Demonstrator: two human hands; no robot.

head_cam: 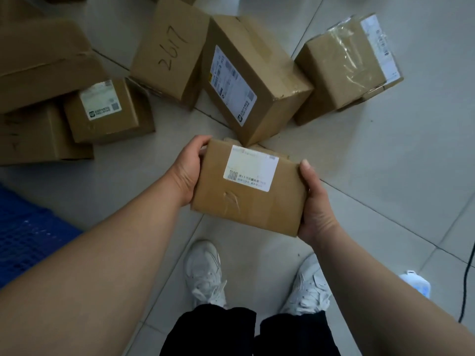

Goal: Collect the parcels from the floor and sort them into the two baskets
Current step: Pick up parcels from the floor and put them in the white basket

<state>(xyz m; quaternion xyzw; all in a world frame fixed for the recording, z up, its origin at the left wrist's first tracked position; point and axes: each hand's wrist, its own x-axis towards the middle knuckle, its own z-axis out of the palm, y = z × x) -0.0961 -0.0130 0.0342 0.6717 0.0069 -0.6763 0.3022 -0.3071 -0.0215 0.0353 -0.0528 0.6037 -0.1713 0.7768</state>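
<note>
A small brown cardboard parcel (241,201) with a white label is held above the tiled floor, in front of me. My left hand (186,170) grips its left edge and my right hand (317,204) grips its right edge, thumb on top. Several more cardboard parcels lie on the floor beyond: one marked 2617 (169,50), a labelled one (254,75) beside it, a taped one (347,65) at the right, and a small labelled one (108,111) at the left. A blue plastic basket (28,232) shows at the lower left.
Larger brown boxes (38,65) are stacked at the far left. My white shoes (205,273) stand on the tiles below the parcel. A black cable (466,283) and a small white-blue object (416,282) lie at the right edge.
</note>
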